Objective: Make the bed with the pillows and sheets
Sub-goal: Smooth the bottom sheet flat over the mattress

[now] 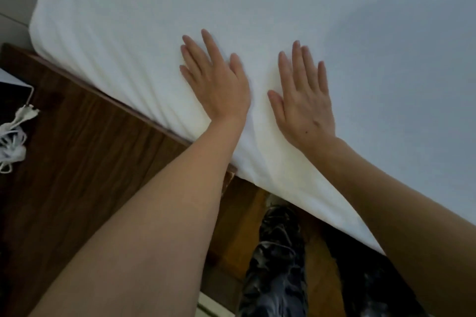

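Note:
A white sheet covers the mattress and fills the upper and right part of the head view. Fine ripples run across it near the left corner. My left hand lies flat on the sheet near the bed's edge, palm down, fingers spread. My right hand rests flat beside it, a little to the right, fingers apart. Neither hand holds anything. A soft fold of sheet runs down between the two wrists toward the edge. No pillows are in view.
The dark wooden bed frame runs along the mattress edge at the lower left. A white cable bundle with a plug lies at the far left. My legs in dark patterned trousers stand on the wooden floor below.

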The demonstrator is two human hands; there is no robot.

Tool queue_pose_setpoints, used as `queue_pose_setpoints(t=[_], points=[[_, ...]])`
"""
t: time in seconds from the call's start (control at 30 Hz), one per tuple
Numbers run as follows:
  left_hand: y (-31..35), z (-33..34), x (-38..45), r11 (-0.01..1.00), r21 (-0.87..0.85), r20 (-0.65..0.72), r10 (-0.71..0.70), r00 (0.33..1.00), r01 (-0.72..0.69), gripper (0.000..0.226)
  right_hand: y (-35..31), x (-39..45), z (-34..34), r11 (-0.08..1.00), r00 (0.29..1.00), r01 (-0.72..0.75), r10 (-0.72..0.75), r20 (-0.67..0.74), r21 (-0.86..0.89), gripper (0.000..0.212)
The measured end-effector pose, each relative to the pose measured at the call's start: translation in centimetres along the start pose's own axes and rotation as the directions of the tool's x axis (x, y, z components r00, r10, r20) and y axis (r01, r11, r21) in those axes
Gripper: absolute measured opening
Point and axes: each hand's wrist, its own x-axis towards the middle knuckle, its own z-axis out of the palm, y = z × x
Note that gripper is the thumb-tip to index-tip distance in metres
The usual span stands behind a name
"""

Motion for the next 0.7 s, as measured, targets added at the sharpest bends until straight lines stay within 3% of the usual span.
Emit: queue_pose_setpoints(t=[0.1,0.23,0.4,0.57,0.7], points=[[-2.3,0.4,2.6,0.978,-0.001,-0.027,-0.21,0.977,0.21,0.065,-3.6,0.4,1.8,0.984,0.98,0.176,-0.171,0.103,-0.041,0.061],[-7.5,-1.2,7.7,0.9,-0.02,-0.072,-0.435,0.897,0.435,0.063,-8.3,1.6,3.3,0.951,0.938,0.308,-0.3,0.176,-0.017,0.06],[-12.9,-2.8,12.2,0.844,-0.07,-0.069,-0.536,0.841,0.532,0.063,-13.3,4.7,3.7,0.887,0.844,0.46,-0.453,0.286,0.049,0.059],[-14.4,-3.5,15.9,0.754,-0.167,-0.013,-0.645,0.764,0.635,0.067,-16.4,8.5,3.7,0.753,0.669,0.649,-0.633,0.39,0.107,0.055],[-15.8,-4.3,17.3,0.753,-0.143,0.049,-0.643,0.765,0.642,0.071,-18.3,10.0,2.6,0.757,0.629,0.625,-0.634,0.45,0.191,0.049]])
